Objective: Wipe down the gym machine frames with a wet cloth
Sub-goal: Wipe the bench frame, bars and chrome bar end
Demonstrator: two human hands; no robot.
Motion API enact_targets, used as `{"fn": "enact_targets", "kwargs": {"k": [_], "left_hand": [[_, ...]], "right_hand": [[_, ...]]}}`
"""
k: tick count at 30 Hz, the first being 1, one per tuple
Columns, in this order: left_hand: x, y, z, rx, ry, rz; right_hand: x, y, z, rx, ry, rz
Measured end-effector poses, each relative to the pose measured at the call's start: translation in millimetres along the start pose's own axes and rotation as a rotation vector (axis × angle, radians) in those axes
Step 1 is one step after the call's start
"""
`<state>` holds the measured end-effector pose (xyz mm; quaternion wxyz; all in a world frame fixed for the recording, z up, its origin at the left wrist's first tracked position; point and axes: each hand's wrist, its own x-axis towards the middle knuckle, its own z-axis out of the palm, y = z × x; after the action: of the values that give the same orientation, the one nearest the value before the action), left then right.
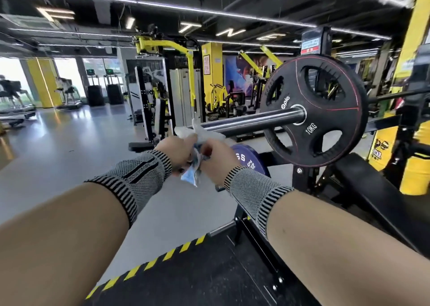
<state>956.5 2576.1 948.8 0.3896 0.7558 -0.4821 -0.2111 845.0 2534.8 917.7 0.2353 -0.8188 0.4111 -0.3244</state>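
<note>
Bright daylight pours through far-left windows [14,73] and glares off the grey floor [58,138]. Ceiling light strips [162,5] curve with wide-angle distortion; far machines look soft.

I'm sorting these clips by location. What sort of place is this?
A commercial gym, most likely. A barbell carries a 10KG plate, yellow-framed weight machines stand across the floor, and treadmills line the windows.

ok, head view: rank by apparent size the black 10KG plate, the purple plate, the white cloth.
1. Black round 10KG weight plate, largest.
2. Purple round plate and crumpled white cloth: unsure. Both are partly hidden by the hands, so only similar small patches show.
</note>
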Motion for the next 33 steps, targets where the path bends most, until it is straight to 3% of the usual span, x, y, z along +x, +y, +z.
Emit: {"fn": "enact_targets", "kwargs": {"k": [4,10,16,21,26,33], "left_hand": [[-12,-16,33,-0.014,-0.205,0.002],[-29,-25,107,-0.02,-0.421,0.017],[-45,-3,175,0.043,-0.512,0.134],[-58,7,249,-0.1,-0.745,-0.009],[-80,9,343,-0.146,-0.71,-0.099],[-94,-35,469,-0.105,-0.623,-0.304]], "right_hand": [[-34,24,8,-0.035,0.048,0.047],[-88,91,-2,-0.038,0.112,0.318],[-136,154,-35,-0.057,0.038,0.454],[-166,221,-76,-0.215,0.008,0.506],[-183,302,-101,-0.225,-0.03,0.55],[-207,408,-66,-0.149,-0.173,0.601]]}}
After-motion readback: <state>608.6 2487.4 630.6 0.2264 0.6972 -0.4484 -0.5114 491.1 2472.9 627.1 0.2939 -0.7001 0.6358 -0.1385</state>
